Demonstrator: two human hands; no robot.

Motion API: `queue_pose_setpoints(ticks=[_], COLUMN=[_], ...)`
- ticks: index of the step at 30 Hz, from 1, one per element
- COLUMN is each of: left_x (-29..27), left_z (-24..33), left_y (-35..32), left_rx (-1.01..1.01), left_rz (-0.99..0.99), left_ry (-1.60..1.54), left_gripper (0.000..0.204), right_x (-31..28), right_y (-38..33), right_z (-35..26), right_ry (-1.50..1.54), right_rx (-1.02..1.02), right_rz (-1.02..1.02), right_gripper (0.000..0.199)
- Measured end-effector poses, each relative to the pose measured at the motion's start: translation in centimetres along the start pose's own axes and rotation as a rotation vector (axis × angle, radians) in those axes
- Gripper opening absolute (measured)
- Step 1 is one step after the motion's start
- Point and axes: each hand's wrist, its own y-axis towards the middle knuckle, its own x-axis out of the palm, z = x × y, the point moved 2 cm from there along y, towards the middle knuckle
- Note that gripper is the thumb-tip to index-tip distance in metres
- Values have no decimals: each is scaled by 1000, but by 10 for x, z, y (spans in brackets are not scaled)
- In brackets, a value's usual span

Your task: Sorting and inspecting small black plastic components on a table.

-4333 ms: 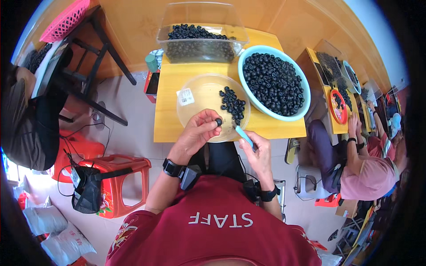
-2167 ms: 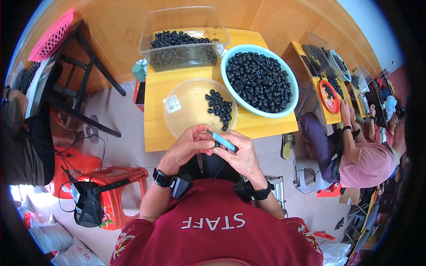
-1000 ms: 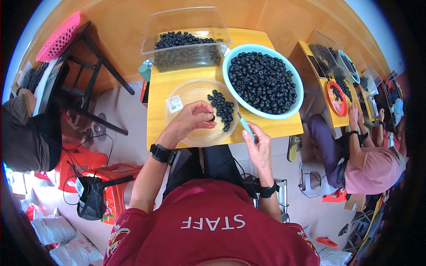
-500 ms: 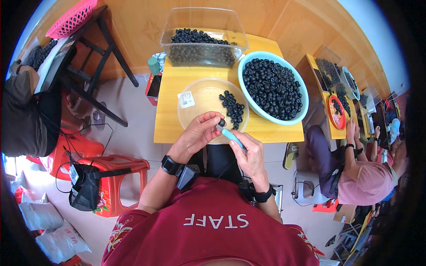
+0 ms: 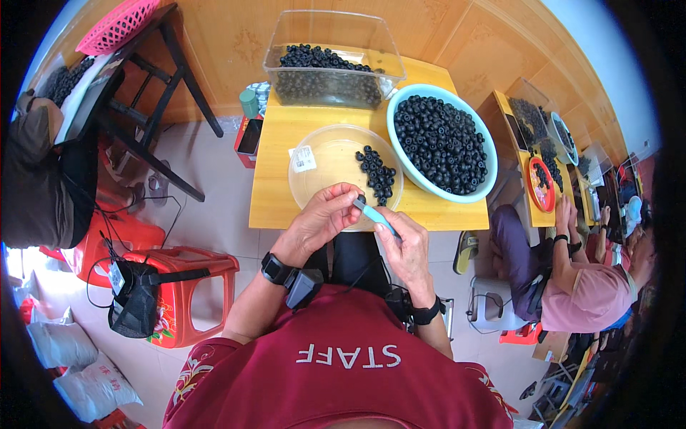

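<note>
Between the thumb and fingertips of my left hand [image 5: 318,214] is a small round black rubber-like part [image 5: 361,199], mostly hidden by the fingers. My right hand [image 5: 404,247] grips a small knife [image 5: 378,218] by its light blue handle. Its short metal blade lies against the black part. Both hands meet over the near edge of a shallow round clear tray [image 5: 314,187]. On the tray's right side lies a loose group of black ring-like parts [image 5: 376,171], and a white label [image 5: 303,158] shows at its left.
A pale blue basin [image 5: 491,175] heaped with black parts stands right of the tray on the yellow table [image 5: 266,200]. Behind is a clear plastic bin [image 5: 275,69] holding more. A red stool [image 5: 214,275] stands at left; a person in pink [image 5: 589,293] works at right.
The knife blade now covers more of the black part, which shows less between my fingers. Both hands stay in nearly the same place; the view has shifted slightly.
</note>
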Motion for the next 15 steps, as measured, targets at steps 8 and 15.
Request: queue_pose_setpoints(ticks=[8,15], left_x=[-1,6], left_z=[-5,2], left_y=[-3,-15], left_rx=[-18,-38], left_rz=[-1,-101], left_ry=[-83,-64], left_gripper=[11,11], right_x=[-1,-25], right_y=[-2,-6], right_z=[8,46], right_ry=[-42,-170], right_rx=[10,224], right_rz=[2,94], right_gripper=[18,23])
